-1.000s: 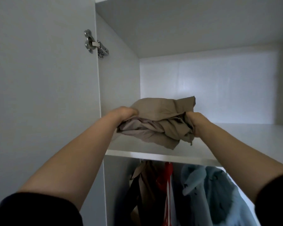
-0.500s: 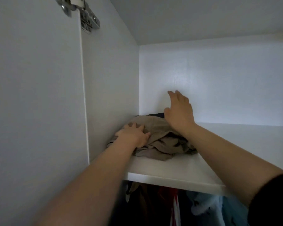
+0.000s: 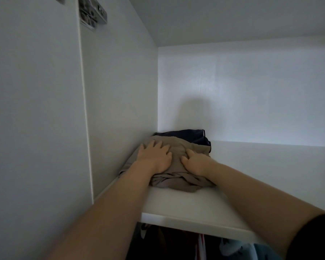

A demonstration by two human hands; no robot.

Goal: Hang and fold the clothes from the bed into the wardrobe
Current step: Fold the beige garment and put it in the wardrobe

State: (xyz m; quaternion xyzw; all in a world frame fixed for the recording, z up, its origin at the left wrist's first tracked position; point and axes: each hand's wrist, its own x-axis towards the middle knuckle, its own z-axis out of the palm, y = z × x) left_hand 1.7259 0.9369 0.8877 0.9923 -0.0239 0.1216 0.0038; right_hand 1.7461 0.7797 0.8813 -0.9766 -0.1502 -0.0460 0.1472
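Fingers of the left hand (image 3: 154, 156) lie spread and flat on the folded tan garment (image 3: 176, 173); the right hand (image 3: 194, 162) presses beside it, fingers slightly bent. The garment rests on the wardrobe shelf (image 3: 204, 209), left corner, over a dark folded garment (image 3: 191, 136).

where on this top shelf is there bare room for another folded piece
Free: the shelf to the right of the tan garment, back to the rear wall, and the front strip near the shelf edge. Crowded: the left corner, where the tan garment lies on a dark garment under the left hand and right hand.

Home bedroom wardrobe (image 3: 120, 91); folded clothes (image 3: 176, 166)
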